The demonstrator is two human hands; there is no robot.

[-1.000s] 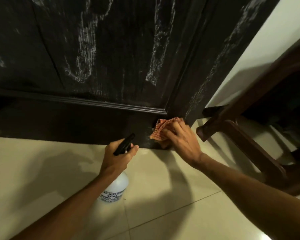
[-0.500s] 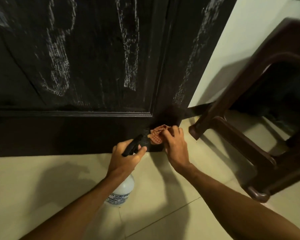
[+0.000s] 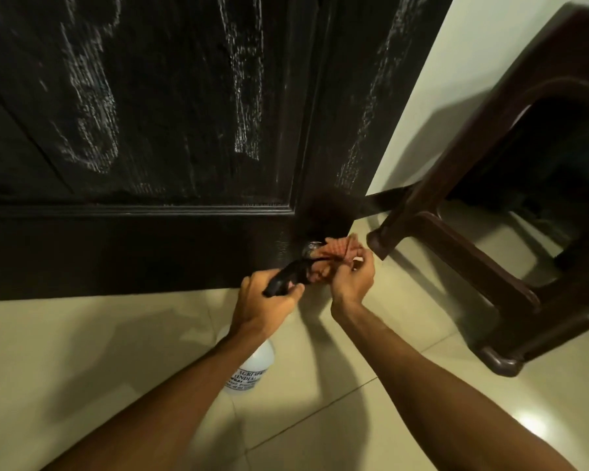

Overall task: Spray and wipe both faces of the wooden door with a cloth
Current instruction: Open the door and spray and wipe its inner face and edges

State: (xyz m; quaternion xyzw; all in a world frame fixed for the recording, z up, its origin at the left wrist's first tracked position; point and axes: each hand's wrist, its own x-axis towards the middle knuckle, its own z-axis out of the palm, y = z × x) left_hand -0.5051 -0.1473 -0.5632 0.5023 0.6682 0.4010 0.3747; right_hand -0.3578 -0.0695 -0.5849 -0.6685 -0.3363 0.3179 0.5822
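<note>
Door: dark wooden door (image 3: 157, 107), wet streaks shining on its grain, bottom rail at floor level.
Floor: pale glossy tiles (image 3: 82, 362); a dark brown chair (image 3: 483, 239) stands just right of the door's corner.
Change: the view has closed in; the cloth has slid along the bottom corner.
Left hand (image 3: 269, 300): curled around the black trigger of the spray bottle (image 3: 252, 368).
Right hand (image 3: 352, 283): fingers pinching the reddish checked cloth (image 3: 340, 249) against the door's lower right corner.

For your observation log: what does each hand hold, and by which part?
Left hand: spray bottle, grip around its black trigger head. Right hand: orange checked cloth, bunched in the fingertips at its near edge.
</note>
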